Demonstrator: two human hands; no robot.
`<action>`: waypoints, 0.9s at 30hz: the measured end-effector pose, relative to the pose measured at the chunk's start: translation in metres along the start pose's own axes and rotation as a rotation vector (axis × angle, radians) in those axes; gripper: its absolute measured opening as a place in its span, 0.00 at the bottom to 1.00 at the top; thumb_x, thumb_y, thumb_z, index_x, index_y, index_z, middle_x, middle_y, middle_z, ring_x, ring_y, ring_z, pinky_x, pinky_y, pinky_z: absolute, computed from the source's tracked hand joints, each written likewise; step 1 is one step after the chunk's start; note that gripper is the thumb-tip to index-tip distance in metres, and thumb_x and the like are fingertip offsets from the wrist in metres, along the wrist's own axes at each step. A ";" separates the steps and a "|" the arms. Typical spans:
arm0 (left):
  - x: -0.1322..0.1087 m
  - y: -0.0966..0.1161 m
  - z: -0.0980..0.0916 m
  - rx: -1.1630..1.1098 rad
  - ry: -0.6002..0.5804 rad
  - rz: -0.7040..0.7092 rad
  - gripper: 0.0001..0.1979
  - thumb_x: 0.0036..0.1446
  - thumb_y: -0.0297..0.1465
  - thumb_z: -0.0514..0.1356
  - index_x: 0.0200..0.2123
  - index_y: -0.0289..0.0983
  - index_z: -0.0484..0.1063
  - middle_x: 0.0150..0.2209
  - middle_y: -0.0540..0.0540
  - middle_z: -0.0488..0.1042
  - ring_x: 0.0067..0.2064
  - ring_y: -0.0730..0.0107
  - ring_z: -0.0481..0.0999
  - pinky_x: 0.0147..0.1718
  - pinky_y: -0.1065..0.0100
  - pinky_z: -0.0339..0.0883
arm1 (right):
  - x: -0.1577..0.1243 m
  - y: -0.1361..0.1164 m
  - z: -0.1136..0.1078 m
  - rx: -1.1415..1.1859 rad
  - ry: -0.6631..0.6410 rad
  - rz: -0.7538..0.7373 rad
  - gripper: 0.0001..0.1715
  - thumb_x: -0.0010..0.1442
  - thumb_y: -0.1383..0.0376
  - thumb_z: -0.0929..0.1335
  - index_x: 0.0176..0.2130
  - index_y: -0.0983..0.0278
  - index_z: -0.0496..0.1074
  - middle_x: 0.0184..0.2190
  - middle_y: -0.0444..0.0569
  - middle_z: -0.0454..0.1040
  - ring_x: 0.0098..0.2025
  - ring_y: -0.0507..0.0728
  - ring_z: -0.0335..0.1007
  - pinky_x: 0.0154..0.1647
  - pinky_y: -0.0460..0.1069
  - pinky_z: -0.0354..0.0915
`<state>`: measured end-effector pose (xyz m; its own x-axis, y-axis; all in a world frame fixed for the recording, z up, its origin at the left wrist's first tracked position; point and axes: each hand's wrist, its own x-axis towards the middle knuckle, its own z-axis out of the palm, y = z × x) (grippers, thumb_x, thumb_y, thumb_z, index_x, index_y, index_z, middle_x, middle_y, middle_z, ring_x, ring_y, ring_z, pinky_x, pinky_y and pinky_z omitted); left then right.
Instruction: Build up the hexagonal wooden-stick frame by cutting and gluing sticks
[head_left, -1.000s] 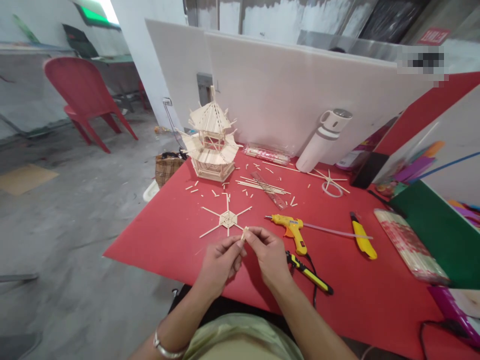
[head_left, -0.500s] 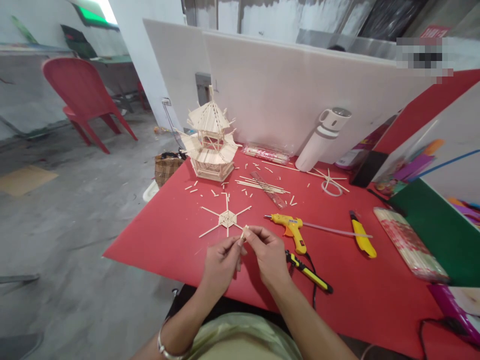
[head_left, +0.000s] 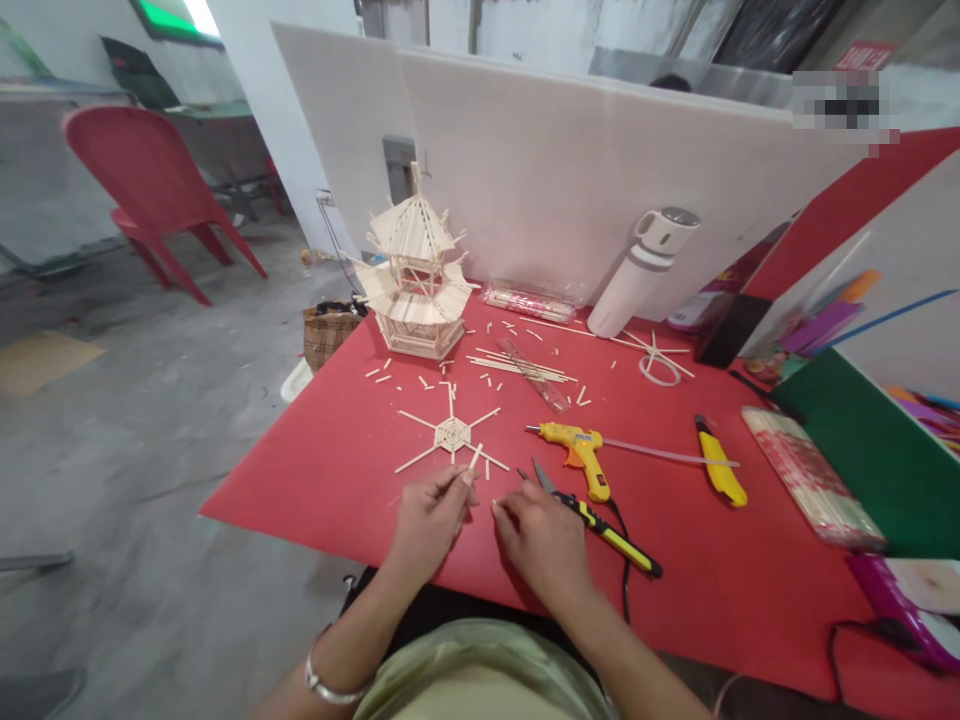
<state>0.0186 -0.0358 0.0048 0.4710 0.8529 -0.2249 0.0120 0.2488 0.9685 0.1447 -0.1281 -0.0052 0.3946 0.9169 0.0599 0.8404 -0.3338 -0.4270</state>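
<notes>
My left hand point(head_left: 433, 518) pinches a short wooden stick point(head_left: 476, 457) between thumb and fingers, its free end pointing up and away. Beside it, my right hand point(head_left: 541, 528) rests low over the table with fingers curled and thumb and forefinger together; whether a small piece is between them is hard to see. Just beyond lies a six-armed stick frame point(head_left: 452, 435) with a web-like hexagonal centre, and a loose short stick point(head_left: 487, 469) is near its lower right arm. Partly behind my right hand are black-and-yellow shears point(head_left: 619, 543). A yellow glue gun point(head_left: 581, 450) lies farther back.
A stick-built pagoda point(head_left: 420, 285) stands at the back left. Around the middle lie a clear ruler point(head_left: 534, 375), long sticks and several cut bits. A white flask point(head_left: 637, 272), yellow cutter point(head_left: 720, 465) and packed sticks point(head_left: 814, 475) are to the right on the red table point(head_left: 300, 480).
My hands have moved apart; the left keeps a short stick while the right has shifted down toward the table. A loose short stick now shows beside the frame, and the shears' blades have come into view.
</notes>
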 end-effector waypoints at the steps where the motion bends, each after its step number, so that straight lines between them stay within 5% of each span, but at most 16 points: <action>1: 0.001 -0.002 0.000 -0.023 -0.009 -0.012 0.17 0.53 0.43 0.64 0.24 0.34 0.73 0.19 0.51 0.69 0.16 0.82 0.57 0.17 0.75 0.51 | -0.003 0.000 0.000 -0.085 -0.010 -0.022 0.17 0.67 0.60 0.62 0.36 0.60 0.78 0.34 0.50 0.76 0.34 0.56 0.72 0.33 0.49 0.61; 4: 0.005 -0.001 0.001 -0.049 -0.026 -0.041 0.18 0.52 0.44 0.65 0.24 0.34 0.73 0.18 0.51 0.68 0.15 0.83 0.55 0.15 0.75 0.47 | -0.017 0.009 -0.011 -0.188 -0.010 -0.090 0.21 0.67 0.55 0.62 0.53 0.61 0.73 0.45 0.54 0.76 0.43 0.61 0.72 0.40 0.52 0.64; 6: 0.006 0.003 0.001 -0.055 -0.025 -0.056 0.19 0.52 0.44 0.65 0.23 0.33 0.72 0.17 0.51 0.68 0.14 0.84 0.54 0.15 0.75 0.44 | -0.033 0.025 -0.024 -0.227 -0.001 -0.107 0.33 0.63 0.48 0.66 0.61 0.61 0.67 0.52 0.57 0.73 0.51 0.66 0.69 0.49 0.57 0.63; 9: 0.010 0.009 0.002 -0.075 -0.022 -0.055 0.19 0.50 0.45 0.66 0.23 0.33 0.72 0.18 0.50 0.69 0.14 0.84 0.54 0.14 0.76 0.46 | -0.060 0.056 -0.040 -0.316 -0.024 -0.021 0.47 0.50 0.44 0.73 0.63 0.61 0.64 0.58 0.63 0.69 0.55 0.75 0.64 0.50 0.64 0.61; 13: 0.012 0.013 0.007 -0.090 -0.069 -0.065 0.21 0.48 0.47 0.66 0.22 0.34 0.71 0.17 0.51 0.68 0.14 0.83 0.57 0.13 0.77 0.46 | -0.077 0.076 -0.044 -0.320 -0.087 0.111 0.52 0.43 0.49 0.76 0.62 0.64 0.65 0.54 0.66 0.70 0.53 0.77 0.66 0.47 0.65 0.64; 19: 0.011 0.022 0.005 -0.087 -0.050 -0.030 0.20 0.48 0.45 0.67 0.23 0.33 0.71 0.20 0.52 0.69 0.15 0.86 0.54 0.14 0.77 0.47 | -0.071 0.081 -0.054 0.117 -0.071 0.273 0.42 0.43 0.62 0.70 0.59 0.64 0.69 0.47 0.59 0.74 0.50 0.68 0.71 0.50 0.58 0.67; 23: 0.009 0.032 -0.001 -0.068 -0.051 -0.053 0.21 0.47 0.46 0.67 0.22 0.33 0.70 0.19 0.52 0.67 0.16 0.85 0.54 0.14 0.77 0.46 | -0.072 0.077 -0.070 0.656 -0.112 0.266 0.28 0.53 0.54 0.65 0.50 0.60 0.76 0.39 0.58 0.78 0.44 0.66 0.75 0.44 0.56 0.68; 27: 0.007 0.044 -0.004 -0.025 -0.067 -0.031 0.21 0.47 0.47 0.67 0.22 0.34 0.71 0.19 0.53 0.66 0.17 0.84 0.53 0.15 0.77 0.46 | -0.061 0.049 -0.078 0.978 -0.312 0.220 0.37 0.59 0.48 0.53 0.48 0.65 0.77 0.31 0.60 0.77 0.41 0.63 0.75 0.44 0.55 0.65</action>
<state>0.0191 -0.0175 0.0457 0.5290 0.8120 -0.2467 0.0060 0.2871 0.9579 0.1912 -0.2172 0.0403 0.2726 0.9195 -0.2833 0.0407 -0.3052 -0.9514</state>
